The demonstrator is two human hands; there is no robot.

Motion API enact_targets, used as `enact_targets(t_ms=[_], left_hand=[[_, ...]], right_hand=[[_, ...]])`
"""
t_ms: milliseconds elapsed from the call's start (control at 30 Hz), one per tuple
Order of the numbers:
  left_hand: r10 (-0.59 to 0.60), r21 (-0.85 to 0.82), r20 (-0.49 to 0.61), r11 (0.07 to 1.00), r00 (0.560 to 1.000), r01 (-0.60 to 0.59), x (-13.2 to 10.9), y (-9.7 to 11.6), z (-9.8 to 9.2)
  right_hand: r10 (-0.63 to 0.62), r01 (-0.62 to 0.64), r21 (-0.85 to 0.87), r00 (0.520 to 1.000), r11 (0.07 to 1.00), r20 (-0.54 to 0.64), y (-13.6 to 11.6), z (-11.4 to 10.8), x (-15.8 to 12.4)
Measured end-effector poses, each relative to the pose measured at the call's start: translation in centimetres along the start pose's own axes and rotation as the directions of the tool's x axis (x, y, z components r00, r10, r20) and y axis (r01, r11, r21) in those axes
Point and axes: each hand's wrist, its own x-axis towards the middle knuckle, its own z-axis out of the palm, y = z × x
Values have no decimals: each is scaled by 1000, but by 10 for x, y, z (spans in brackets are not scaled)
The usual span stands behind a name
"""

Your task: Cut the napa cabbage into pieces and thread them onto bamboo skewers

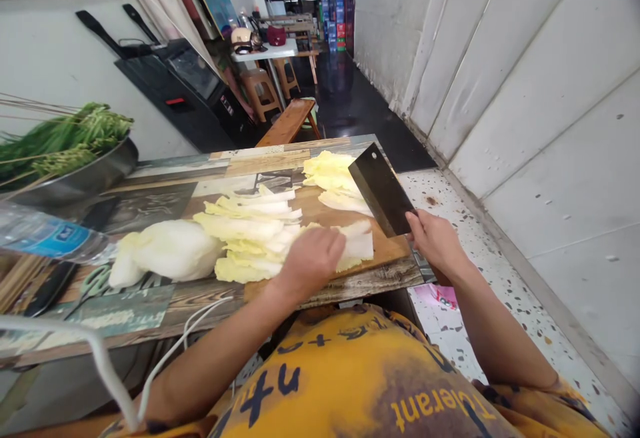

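My right hand (434,241) is closed round the handle of a cleaver (381,191), its broad dark blade tilted above the right part of the wooden cutting board (385,250). With curled fingers my left hand (314,258) presses a napa cabbage leaf (359,241) down on the board, its white end pointing right. Several more pale yellow-white leaves (260,231) lie spread to the left of that hand. Behind the blade rests another group of leaves (330,170). A whole pale cabbage head (173,251) lies on the table left of the board.
A metal bowl (80,171) of skewered greens (65,138) stands at the table's left, with a plastic water bottle (55,235) in front. A white cable (100,345) crosses the near left. Beyond the patterned table (150,318) are a wooden bench (287,125) and, to the right, a wall (525,91).
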Motion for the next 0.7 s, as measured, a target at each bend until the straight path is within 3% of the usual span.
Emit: enact_targets(t_ms=[67, 133, 267, 333, 400, 467, 567, 633, 700], left_hand=[[89, -17, 144, 996, 986, -88, -11, 18, 9], [108, -34, 250, 994, 962, -103, -19, 31, 15], [35, -113, 299, 994, 954, -1, -20, 34, 14], [-45, -206, 243, 974, 969, 97, -13, 27, 10], [-200, -316, 130, 920, 971, 232, -2, 17, 5], [-386, -417, 21, 835, 922, 359, 11, 6, -3], [-582, -470, -117, 746, 805, 471, 27, -13, -23], [-596, -393, -262, 784, 759, 480, 30, -21, -36], [-462, -232, -371, 886, 805, 402, 26, -22, -41]], right_hand=[[-5, 5, 5, 1000, 1000, 4, 0, -1, 0], [-5, 5, 1, 1000, 1000, 14, -1, -3, 0], [-1, 1, -8, 999, 1000, 36, -3, -7, 0], [2, -2, 6, 999, 1000, 38, -3, -8, 0], [5, -5, 21, 999, 1000, 38, -3, -8, 0], [8, -9, 25, 999, 1000, 37, -3, -7, 1], [10, -10, 25, 999, 1000, 32, -2, -6, 2], [10, -11, 27, 1000, 1000, 29, -1, -5, 2], [9, -10, 32, 1000, 999, 27, 0, -5, 2]])
